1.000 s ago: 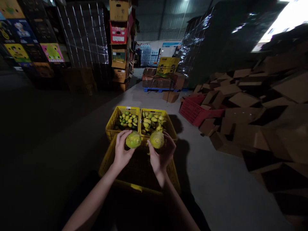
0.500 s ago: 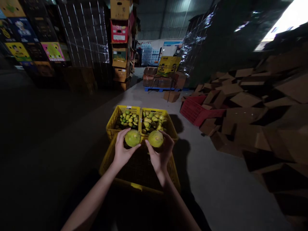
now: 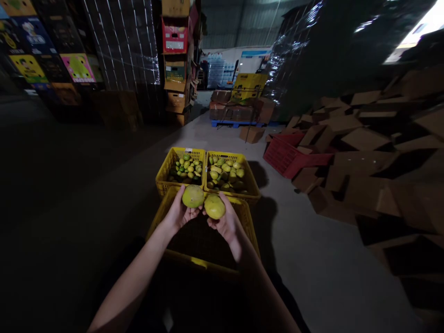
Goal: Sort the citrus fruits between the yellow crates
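Observation:
My left hand (image 3: 178,214) is closed around a yellow-green fruit (image 3: 193,196), with the fingers curled beneath it. In my right hand (image 3: 226,222) sits a yellower fruit (image 3: 214,206), gripped between thumb and fingers. The two fruits are held side by side, almost touching, over the near yellow crate (image 3: 200,264), whose inside is dark. Beyond it, a left yellow crate (image 3: 162,172) holds several smaller green and yellow fruits (image 3: 188,169). The right yellow crate (image 3: 254,186) holds several larger yellow-green fruits (image 3: 227,171).
To the right, a red crate (image 3: 285,156) lies against a big heap of cardboard boxes (image 3: 362,166). A stack of cartons (image 3: 175,74) stands behind the crates. Farther back, a blue pallet (image 3: 236,124) carries boxes, one of them yellow (image 3: 248,87).
Both hands have turned, bringing fingers under the fruits. The right-hand fruit has moved left and slightly down, closer to the left one. The view has shifted slightly.

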A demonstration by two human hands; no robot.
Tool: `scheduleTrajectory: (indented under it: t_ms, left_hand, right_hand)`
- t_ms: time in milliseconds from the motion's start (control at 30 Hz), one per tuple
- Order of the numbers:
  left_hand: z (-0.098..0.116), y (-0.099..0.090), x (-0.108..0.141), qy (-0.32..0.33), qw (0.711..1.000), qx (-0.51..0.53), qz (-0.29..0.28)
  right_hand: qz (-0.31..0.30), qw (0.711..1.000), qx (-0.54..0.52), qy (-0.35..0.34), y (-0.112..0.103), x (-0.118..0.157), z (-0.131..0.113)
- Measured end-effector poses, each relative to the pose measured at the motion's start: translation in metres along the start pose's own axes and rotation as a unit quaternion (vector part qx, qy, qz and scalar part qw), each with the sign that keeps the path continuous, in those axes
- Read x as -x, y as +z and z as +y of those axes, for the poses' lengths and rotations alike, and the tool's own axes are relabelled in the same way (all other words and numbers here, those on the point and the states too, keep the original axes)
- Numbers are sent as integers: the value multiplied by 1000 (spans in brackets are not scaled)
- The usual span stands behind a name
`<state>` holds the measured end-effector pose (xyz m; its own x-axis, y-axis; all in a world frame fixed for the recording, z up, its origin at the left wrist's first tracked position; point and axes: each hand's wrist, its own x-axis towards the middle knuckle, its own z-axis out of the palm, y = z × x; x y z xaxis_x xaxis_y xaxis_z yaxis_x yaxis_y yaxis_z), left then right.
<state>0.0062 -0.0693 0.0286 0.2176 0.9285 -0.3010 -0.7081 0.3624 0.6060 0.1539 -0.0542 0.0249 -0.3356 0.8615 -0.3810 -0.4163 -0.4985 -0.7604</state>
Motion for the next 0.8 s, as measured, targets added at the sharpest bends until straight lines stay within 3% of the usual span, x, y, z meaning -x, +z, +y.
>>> scheduleTrajectory:
  t_ms: [367, 533, 667, 800]
  left_hand:
    - [4, 2, 4, -17, 999, 23, 34]
    - [7, 1, 5, -21, 999, 45, 12]
    - [8, -7, -2, 0, 991, 113, 66]
    - [5, -13, -7, 5, 984, 162, 74]
  right_hand:
    - [39, 998, -36, -22, 1, 0, -4]
    - [46, 998, -27, -28, 2, 1, -3]
    - [83, 993, -51, -67, 0, -1, -2]
    - [123, 981, -8, -151, -3, -6, 6]
